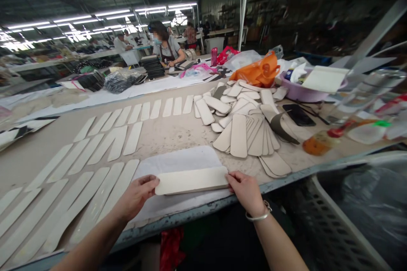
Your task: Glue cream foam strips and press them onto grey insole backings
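Between my two hands stretches a long cream-white strip with rounded corners, over a white sheet at the table's near edge. My left hand pinches its left end between thumb and fingers. At the other end, my right hand, with a silver bangle on the wrist, grips the corner the same way. A darker edge shows beneath the strip; whether it is a second piece I cannot tell. Beyond my right hand lies a fanned pile of similar pieces. Rows of single strips lie flat to the left.
Right of the pile are a black phone, a bottle of amber liquid and a purple basin. An orange bag sits behind it. A plastic crate stands below the table's right edge. Across the table a co-worker handles dark pieces.
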Demonstrator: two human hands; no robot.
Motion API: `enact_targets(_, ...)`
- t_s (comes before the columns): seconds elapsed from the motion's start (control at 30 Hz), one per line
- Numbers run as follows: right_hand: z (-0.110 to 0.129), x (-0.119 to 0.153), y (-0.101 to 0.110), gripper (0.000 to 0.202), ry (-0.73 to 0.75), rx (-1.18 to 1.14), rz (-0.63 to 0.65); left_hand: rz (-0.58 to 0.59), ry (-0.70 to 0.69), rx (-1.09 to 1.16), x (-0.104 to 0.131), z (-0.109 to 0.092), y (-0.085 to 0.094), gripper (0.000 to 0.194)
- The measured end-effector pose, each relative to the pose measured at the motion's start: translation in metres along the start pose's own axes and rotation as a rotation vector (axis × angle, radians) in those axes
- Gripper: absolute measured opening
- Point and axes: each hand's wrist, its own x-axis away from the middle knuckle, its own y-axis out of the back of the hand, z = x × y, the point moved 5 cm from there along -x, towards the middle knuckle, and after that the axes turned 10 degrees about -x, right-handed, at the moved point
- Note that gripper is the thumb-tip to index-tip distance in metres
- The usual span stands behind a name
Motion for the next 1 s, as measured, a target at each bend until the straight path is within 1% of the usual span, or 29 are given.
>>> enact_targets(0.07,0.006,0.000,0.000,0.025,0.074,0.246,-0.043,-0.029,0.018,-0.174,-0.009,0.012,0.001,0.031)
enact_targets(0.13,0.007,-0.001,-0.001,0.025,0.084,0.382,-0.056,-0.044,0.019,-0.343,-0.016,0.018,0.002,0.032)
enact_targets(0.23,0.001,-0.005,-0.002,0.027,0.045,0.482,-0.040,-0.063,0.003,-0.522,-0.025,0.019,0.003,0.031)
enact_targets(0.37,-0.005,-0.013,-0.004,0.028,0.036,0.610,-0.035,-0.020,-0.044,-0.712,-0.036,0.019,-0.001,0.031)
enact_targets(0.47,-0.006,-0.017,-0.005,0.030,-0.015,0.672,-0.011,-0.006,-0.095,-0.842,-0.041,0.019,-0.003,0.030)
enact_targets(0.57,-0.005,-0.019,-0.006,0.032,-0.085,0.720,0.018,0.003,-0.115,-0.917,-0.042,0.018,-0.004,0.027)
enact_targets(0.7,-0.003,-0.021,-0.009,0.034,-0.157,0.763,0.072,-0.001,-0.131,-0.955,-0.041,0.018,-0.006,0.025)
enact_targets(0.83,-0.004,-0.022,-0.011,0.036,-0.175,0.797,0.103,-0.026,-0.162,-1.020,-0.043,0.019,-0.007,0.023)
enact_targets(1.0,-0.004,-0.022,-0.012,0.036,-0.160,0.814,0.111,-0.030,-0.141,-1.020,-0.043,0.022,-0.008,0.020)
